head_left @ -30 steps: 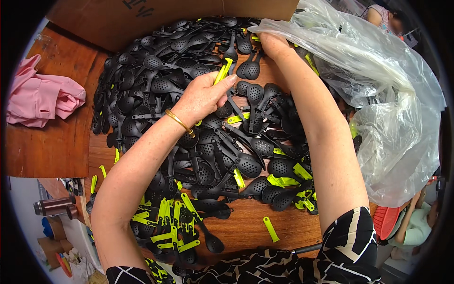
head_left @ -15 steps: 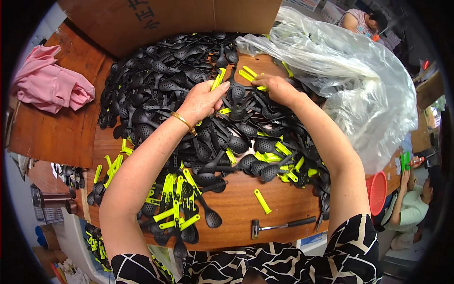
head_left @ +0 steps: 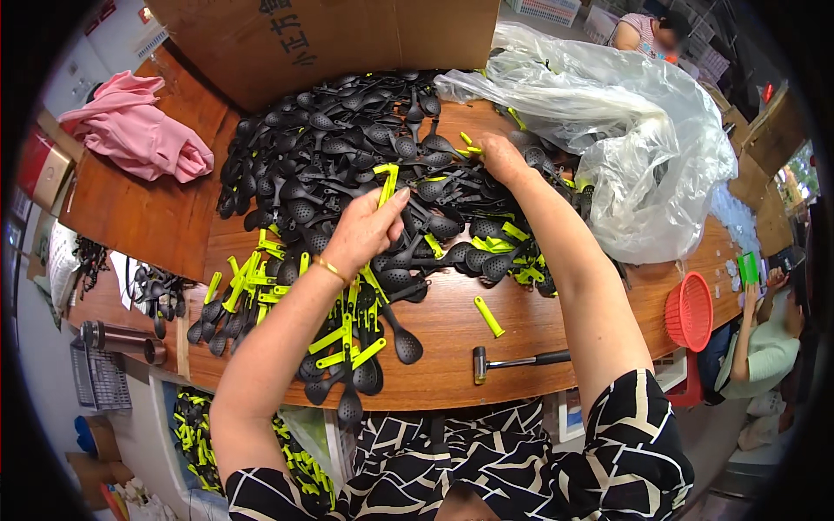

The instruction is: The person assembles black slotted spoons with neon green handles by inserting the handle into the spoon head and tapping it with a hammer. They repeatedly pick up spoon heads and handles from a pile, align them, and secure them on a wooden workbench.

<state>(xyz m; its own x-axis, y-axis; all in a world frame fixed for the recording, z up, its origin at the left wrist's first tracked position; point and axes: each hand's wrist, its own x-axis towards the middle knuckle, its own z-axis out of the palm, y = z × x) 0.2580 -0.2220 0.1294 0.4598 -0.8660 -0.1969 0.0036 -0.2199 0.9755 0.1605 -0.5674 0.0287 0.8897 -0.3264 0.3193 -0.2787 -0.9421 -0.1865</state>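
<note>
My left hand (head_left: pixel 365 233) is closed around lime-green plastic handle pieces (head_left: pixel 387 181), which stick up past the thumb above the heap. Beyond it and to the right, my right hand (head_left: pixel 502 160) reaches into the far part of the heap. Its fingers are closed on lime-green handle pieces (head_left: pixel 470 149), largely hidden by the hand. Under and around both hands lie many black slotted spoons (head_left: pixel 321 122). Nearer to me, spoons with lime-green handles (head_left: pixel 347 334) are piled below my left wrist. A loose lime-green handle (head_left: pixel 489 317) rests on the wooden table (head_left: pixel 452 304).
A hammer (head_left: pixel 521 360) lies at the near edge. Behind the heap stands a cardboard box (head_left: pixel 347 43); clear plastic sheeting (head_left: pixel 625 130) covers the right back. Pink cloth (head_left: pixel 143 130) is at left, a red basket (head_left: pixel 689 311) at right. Two other people work farther off.
The whole view has shifted with my head. My left hand has drawn nearer to me, its green pieces now crossing at the top. My right hand's green pieces show less beyond the fingers.
</note>
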